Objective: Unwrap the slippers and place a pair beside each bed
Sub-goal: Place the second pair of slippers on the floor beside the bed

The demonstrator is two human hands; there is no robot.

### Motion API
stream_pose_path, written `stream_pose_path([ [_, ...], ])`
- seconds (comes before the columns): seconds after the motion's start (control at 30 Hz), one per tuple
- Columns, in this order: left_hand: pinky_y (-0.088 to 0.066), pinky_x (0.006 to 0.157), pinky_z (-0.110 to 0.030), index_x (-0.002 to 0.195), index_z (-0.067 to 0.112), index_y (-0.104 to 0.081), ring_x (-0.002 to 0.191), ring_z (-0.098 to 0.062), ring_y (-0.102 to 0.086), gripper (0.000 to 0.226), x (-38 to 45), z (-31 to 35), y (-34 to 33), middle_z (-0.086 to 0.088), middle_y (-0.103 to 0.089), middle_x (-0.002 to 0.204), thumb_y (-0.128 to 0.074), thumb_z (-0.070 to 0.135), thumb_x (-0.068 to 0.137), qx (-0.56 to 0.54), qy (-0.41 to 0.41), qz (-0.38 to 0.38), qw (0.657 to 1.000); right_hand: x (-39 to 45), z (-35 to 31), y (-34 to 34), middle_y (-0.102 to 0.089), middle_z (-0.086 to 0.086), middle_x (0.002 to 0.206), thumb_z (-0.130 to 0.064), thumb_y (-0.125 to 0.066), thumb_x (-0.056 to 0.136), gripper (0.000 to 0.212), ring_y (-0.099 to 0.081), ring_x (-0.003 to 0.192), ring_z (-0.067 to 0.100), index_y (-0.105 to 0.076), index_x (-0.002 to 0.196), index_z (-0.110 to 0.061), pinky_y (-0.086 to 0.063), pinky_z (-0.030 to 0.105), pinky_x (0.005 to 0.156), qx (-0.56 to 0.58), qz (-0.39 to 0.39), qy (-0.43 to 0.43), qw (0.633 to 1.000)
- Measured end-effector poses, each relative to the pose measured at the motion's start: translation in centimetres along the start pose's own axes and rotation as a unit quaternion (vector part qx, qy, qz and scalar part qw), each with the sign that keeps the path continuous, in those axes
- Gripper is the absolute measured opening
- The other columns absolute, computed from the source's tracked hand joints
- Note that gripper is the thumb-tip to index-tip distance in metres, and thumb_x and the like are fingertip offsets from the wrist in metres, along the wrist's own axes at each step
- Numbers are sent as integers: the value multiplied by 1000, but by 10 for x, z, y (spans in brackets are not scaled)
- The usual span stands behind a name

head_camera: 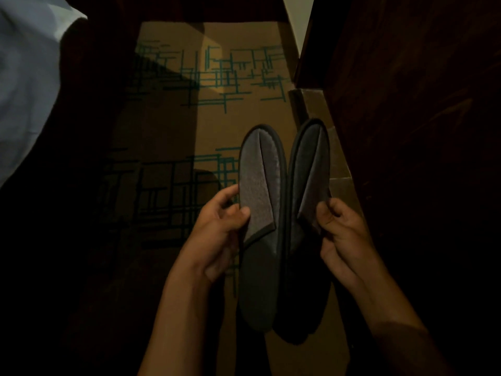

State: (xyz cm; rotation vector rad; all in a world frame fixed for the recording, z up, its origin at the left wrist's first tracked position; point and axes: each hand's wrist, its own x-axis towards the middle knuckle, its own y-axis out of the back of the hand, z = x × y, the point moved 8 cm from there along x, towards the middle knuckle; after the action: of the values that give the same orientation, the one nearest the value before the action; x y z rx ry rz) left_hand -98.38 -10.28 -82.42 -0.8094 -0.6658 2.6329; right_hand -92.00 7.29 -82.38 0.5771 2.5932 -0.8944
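Two flat grey fabric slippers with dark edging are held side by side above the tan carpet with teal line patterns point(217, 109). The left hand point(217, 229) pinches the left slipper point(260, 213) at its strap; the right hand point(341, 234), fingers curled, grips the right slipper point(306, 180). White bedding point(27, 77) lies far left.

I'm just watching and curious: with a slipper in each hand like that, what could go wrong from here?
The room is dim, so the dark slippers could be hard to spot once set on the shadowed carpet. The right hand pinches only the flap of the right slipper, so it might slip. The left hand grips the left slipper at one edge only.
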Motion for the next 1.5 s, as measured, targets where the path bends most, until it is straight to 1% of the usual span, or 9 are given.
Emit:
stream_pose_path([
  [0.17, -58, 62, -18, 114, 13, -59, 77, -12, -67, 35, 32, 32, 15, -7, -67, 93, -52, -11, 90, 173, -14, 52, 983, -3, 17, 31, -65, 19, 125, -2, -49, 95, 37, -64, 115, 30, -52, 132, -1, -58, 37, 90, 41, 86, 13, 995],
  [0.33, -50, 49, -11, 104, 14, -60, 53, -3, -62, 25, 69, 71, 25, -2, -61, 74, -57, -7, 90, 364, -30, 84, 927, -17, 53, 43, -76, 6, 101, 0, -54, 91, 21, -73, 88, 19, -65, 101, -15, -56, 31, 66, 52, 110, -63, 991],
  [0.57, -48, 67, -20, 112, 22, -61, 75, -16, -56, 32, 121, 88, 23, -9, -61, 86, -59, -1, 90, 569, -35, 21, 821, -38, 106, 32, -63, 15, 104, 10, -54, 90, 24, -65, 84, 25, -56, 97, -13, -54, 36, 68, 91, 146, -157, 972],
  [0.73, -40, 45, -4, 121, 7, -64, 61, -6, -49, 34, 146, 62, 17, -13, -60, 92, -61, -3, 89, 610, -40, -16, 791, -49, 136, 22, -60, 20, 106, 14, -53, 89, 33, -62, 90, 33, -51, 105, -15, -48, 51, 95, 161, 188, -221, 943],
  [0.83, -42, 48, -11, 107, 6, -66, 62, -10, -50, 21, 158, 45, 19, -16, -61, 87, -63, -3, 88, 620, -33, -31, 783, -52, 154, 21, -62, 22, 111, 16, -55, 87, 59, -63, 96, 36, -41, 137, -12, -52, 47, 83, 163, 210, -241, 933],
  [0.97, -42, 48, -8, 94, 11, -61, 62, -11, -53, 19, 170, 31, 16, -17, -62, 85, -66, -5, 84, 628, -51, -49, 775, -45, 174, 22, -60, 25, 125, 16, -56, 87, 72, -63, 99, 36, -32, 148, -14, -56, 44, 74, 189, 245, -255, 916],
  [1.1, -48, 70, -27, 90, 12, -64, 80, -21, -61, 19, 181, 17, 13, -19, -67, 88, -66, -5, 83, 641, -65, -63, 762, -34, 184, 20, -61, 23, 128, 15, -59, 86, 67, -66, 99, 33, -40, 145, -12, -63, 34, 60, 204, 261, -245, 911],
  [1.4, -47, 75, -23, 102, 5, -71, 97, -23, -68, 21, 184, 2, 17, -18, -74, 102, -63, -2, 84, 660, -105, -31, 743, -20, 186, 11, -57, 27, 130, 12, -59, 89, 53, -64, 92, 29, -46, 137, -5, -53, 39, 84, 197, 299, -221, 907],
  [1.5, -51, 85, -28, 101, 6, -72, 103, -26, -68, 22, 185, 2, 20, -18, -74, 106, -61, -2, 83, 653, -124, -12, 747, -16, 180, 11, -62, 31, 116, 4, -60, 92, 22, -66, 90, 30, -56, 114, 5, -55, 36, 82, 134, 294, -238, 916],
])
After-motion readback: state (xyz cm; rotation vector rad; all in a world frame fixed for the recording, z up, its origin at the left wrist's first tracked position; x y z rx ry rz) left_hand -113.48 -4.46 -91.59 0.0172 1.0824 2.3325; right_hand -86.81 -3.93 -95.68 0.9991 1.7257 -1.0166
